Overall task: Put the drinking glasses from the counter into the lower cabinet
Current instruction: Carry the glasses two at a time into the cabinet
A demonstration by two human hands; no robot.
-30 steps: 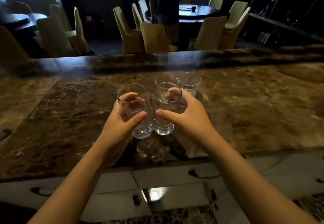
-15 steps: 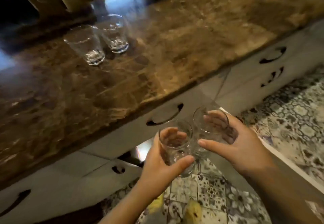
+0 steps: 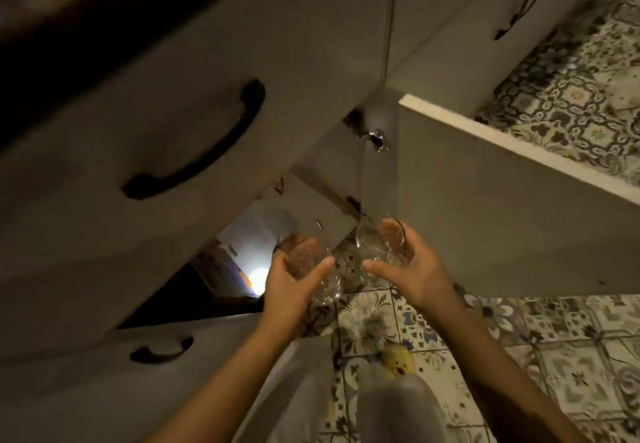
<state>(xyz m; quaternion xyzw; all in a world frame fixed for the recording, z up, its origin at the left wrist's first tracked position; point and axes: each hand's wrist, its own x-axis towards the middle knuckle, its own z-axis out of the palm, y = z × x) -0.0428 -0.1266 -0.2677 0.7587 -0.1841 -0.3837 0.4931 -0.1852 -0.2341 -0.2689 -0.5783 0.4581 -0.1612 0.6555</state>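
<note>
My left hand (image 3: 292, 286) grips a clear drinking glass (image 3: 320, 271), and my right hand (image 3: 412, 269) grips a second clear drinking glass (image 3: 372, 245). Both glasses are held side by side, low, in front of the open lower cabinet (image 3: 221, 269). The cabinet's opening is dark, with a bright patch of light inside. Its white door (image 3: 502, 214) stands swung open to the right of my right hand. The counter top is out of view except for a dark strip at the upper left.
White drawer fronts with dark curved handles (image 3: 197, 144) sit above and left of the opening; another handle (image 3: 161, 349) lies below it. Patterned floor tiles (image 3: 554, 338) spread on the right. My knees in grey trousers (image 3: 398, 408) and a yellow slipper (image 3: 394, 363) are below my hands.
The two glasses came off the counter and down to the open cabinet's mouth. My view tilted steeply downward, so the counter and the other glasses left the frame.
</note>
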